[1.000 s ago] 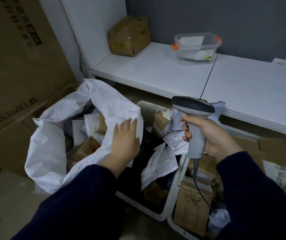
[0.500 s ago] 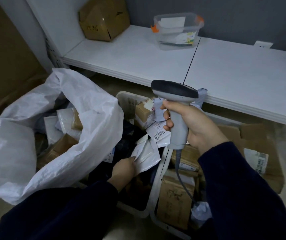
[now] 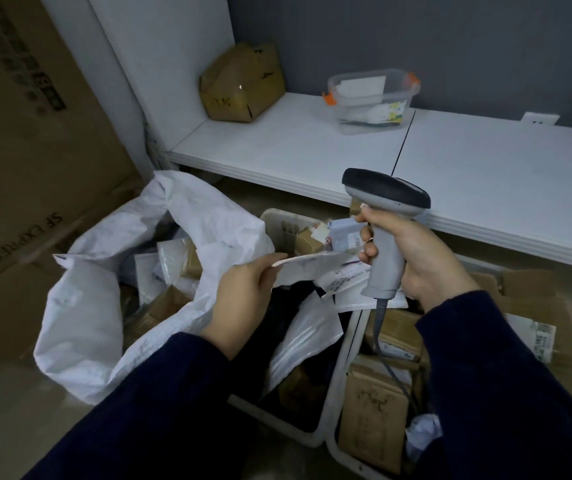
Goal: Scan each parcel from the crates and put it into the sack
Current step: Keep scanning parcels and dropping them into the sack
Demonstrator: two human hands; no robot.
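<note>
Left hand (image 3: pixel 246 292): thumb and curled fingers pinch the near edge of a thin white mailer (image 3: pixel 315 262). The mailer is flat, soft-looking and held roughly level above the left crate (image 3: pixel 279 221). Its far end reaches just beside the fingers of the right hand (image 3: pixel 426 265). I cannot read any print on it from here.

Right hand: fingers wrapped tight round the pale grey handle of the scanner (image 3: pixel 386 202), index finger at the front of the grip. The scanner has smooth plastic and a dark, rounded head that points to the left, over the mailer. A grey cable (image 3: pixel 379 323) drops from the butt of the handle.

Sack (image 3: pixel 97 306): white woven plastic, crumpled, mouth gaping, touching the left crate's left side. Inside it I see white pouches and brown cardboard parcels.

The left crate is pale plastic with a slotted far wall. It holds a glossy white poly bag (image 3: pixel 305 337) and something dark beneath. The right crate (image 3: pixel 334 453), touching it, is packed with brown cardboard boxes (image 3: pixel 374 414). A labelled packet (image 3: pixel 341 280) lies across the two rims, its text too small to read.

Counter (image 3: pixel 312 150): white, two panels with a seam. There is a dented brown carton (image 3: pixel 243 88) at the back left corner, with handwriting I cannot make out. A clear plastic tub (image 3: pixel 371 98) with orange clips sits at the back edge by the seam.

A tall carton (image 3: pixel 21 244) at left is printed "SF EXPRESS".
</note>
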